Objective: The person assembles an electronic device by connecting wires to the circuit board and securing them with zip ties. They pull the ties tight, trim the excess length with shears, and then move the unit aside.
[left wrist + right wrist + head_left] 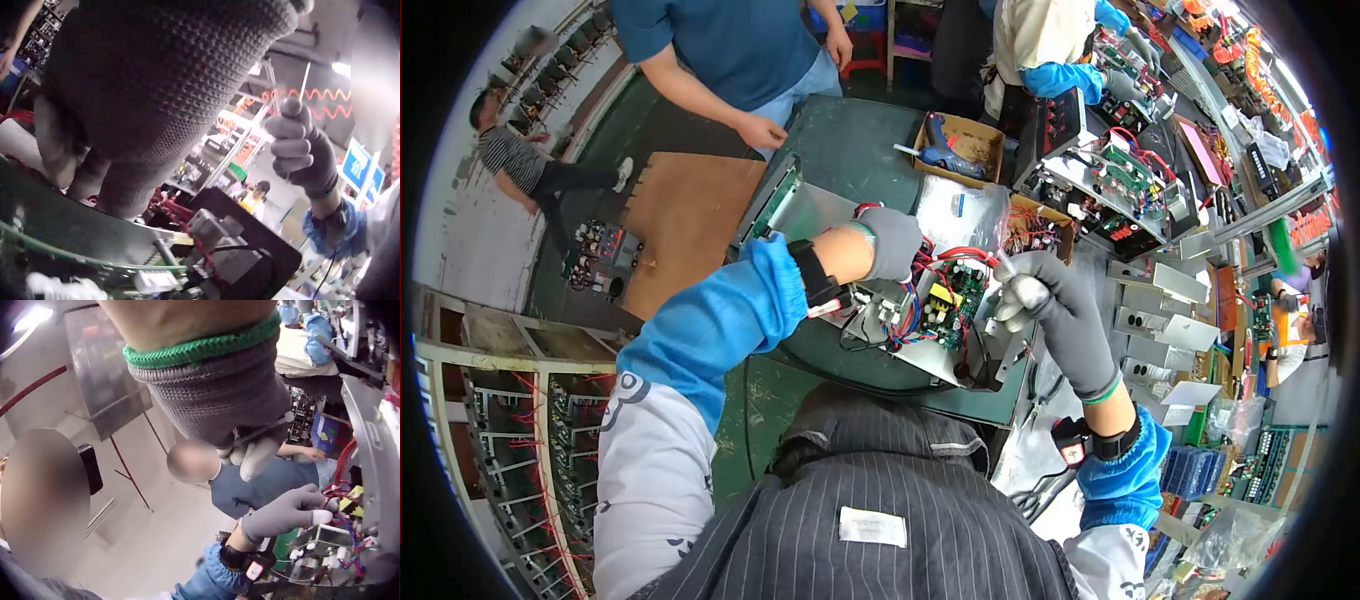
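My left hand, in a grey knit glove, pinches red wires over an open metal chassis. Inside the chassis is a green circuit board with a yellow-wrapped component, among red, blue and black wires. To the right, raised above the chassis edge, my gloved right hand grips a thin pale cable tie, its square head sticking out past the fingers. In the left wrist view the same tie points up from the curled right fingers.
Beyond the chassis a cardboard box holds a blue glue gun, beside a clear plastic bag. A box of wires and more open chassis units stand at right. A person in a blue shirt stands across the table.
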{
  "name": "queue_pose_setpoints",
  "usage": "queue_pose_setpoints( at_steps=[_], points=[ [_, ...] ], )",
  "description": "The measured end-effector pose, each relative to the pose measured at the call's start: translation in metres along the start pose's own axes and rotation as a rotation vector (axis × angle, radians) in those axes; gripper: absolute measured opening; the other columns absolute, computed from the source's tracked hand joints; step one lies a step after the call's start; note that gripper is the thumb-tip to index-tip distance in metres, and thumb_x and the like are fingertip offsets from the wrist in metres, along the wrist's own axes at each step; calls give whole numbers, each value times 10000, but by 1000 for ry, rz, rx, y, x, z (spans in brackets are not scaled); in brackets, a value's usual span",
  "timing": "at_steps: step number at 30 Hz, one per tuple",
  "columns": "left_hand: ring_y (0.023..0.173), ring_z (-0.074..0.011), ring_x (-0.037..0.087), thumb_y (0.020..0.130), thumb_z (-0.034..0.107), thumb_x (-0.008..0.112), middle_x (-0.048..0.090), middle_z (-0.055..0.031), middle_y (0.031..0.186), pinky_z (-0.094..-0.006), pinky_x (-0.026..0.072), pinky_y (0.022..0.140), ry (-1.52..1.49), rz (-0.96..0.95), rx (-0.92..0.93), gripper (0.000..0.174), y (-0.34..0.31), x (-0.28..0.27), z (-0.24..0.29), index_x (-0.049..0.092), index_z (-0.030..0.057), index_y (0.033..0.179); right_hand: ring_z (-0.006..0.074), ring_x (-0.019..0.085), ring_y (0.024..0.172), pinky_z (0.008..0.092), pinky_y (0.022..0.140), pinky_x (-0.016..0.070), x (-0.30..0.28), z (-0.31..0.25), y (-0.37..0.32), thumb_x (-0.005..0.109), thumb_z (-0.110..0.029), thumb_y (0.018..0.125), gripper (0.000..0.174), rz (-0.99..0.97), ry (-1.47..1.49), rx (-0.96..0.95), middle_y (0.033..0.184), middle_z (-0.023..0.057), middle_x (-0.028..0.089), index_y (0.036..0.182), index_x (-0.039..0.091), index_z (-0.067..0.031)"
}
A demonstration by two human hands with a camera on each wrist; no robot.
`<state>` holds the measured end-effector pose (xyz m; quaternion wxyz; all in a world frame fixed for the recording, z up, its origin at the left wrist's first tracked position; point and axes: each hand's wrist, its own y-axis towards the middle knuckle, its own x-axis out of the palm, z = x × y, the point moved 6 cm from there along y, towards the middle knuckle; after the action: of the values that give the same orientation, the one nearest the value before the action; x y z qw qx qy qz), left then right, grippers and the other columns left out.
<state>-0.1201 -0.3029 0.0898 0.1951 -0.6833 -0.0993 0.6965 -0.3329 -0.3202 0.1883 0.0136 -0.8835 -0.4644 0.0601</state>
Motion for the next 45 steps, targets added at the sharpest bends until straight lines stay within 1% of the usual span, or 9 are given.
queue_pose_setpoints(
  at_steps=[7,15,18,21,23,26,33,40,45],
  points=[
    [857,-334,691,717,277,739,672,-155,967,-464,533,699,26,-271,120,269,15,8,-7,750,64,881,146,567,825,274,730,492,-36,11,7,601,-79,999,191,-37,-317,-122,924,59,552,1155,664,10],
    [892,-257,663,834,158,721,656,-122,941,-356,521,788,-871,-188,197,236,-11,7,4,674,53,1040,164,624,675,299,642,498,-30,35,10,587,-61,993,123,-66,-402,18,781,113,619,1078,655,-5],
    [825,-239,657,938,251,643,665,-121,929,-360,522,754,-740,468,195,226,-48,-28,34,664,38,1011,349,669,736,393,658,518,-19,42,8,616,-32,911,92,-185,-580,-3,807,167,652,1000,638,-26],
    [727,-174,649,967,229,621,651,-84,861,-343,504,655,-1032,38,160,325,-75,24,81,617,28,1222,371,656,784,418,682,520,-11,17,5,634,-18,866,132,-169,-747,-219,852,147,658,994,650,-47],
    [756,-105,630,991,229,597,632,-53,870,-291,490,647,-1276,68,21,405,-76,60,100,557,13,1331,364,658,802,422,690,524,-13,15,3,637,-14,851,142,-131,-780,-189,875,136,660,984,656,-57],
    [753,-72,598,999,218,595,608,-16,881,-257,471,649,-1868,218,-64,337,-71,75,113,574,1,1256,347,665,785,413,683,525,-14,5,-3,659,-14,839,142,-54,-851,-115,892,134,666,973,669,-57],
    [726,-60,540,972,172,615,576,-2,870,-238,442,649,-1964,217,-60,171,-75,96,120,595,38,1076,359,670,735,448,626,515,-19,0,2,682,-107,781,89,-174,-1213,28,773,125,667,868,678,-85],
    [1018,-206,690,1004,99,547,611,-77,1211,-322,585,925,-2722,-25,-5,70,-84,118,147,543,55,949,358,676,726,476,667,528,31,36,28,626,-137,797,96,-446,-1071,1,741,135,672,822,715,-112],
    [1117,-211,663,1031,89,517,613,-95,1293,-353,569,980,-3035,-19,-70,124,-85,138,161,577,38,1127,336,695,764,439,708,543,46,66,35,613,-94,792,123,-475,-908,259,805,145,701,853,719,-86]
  ],
)
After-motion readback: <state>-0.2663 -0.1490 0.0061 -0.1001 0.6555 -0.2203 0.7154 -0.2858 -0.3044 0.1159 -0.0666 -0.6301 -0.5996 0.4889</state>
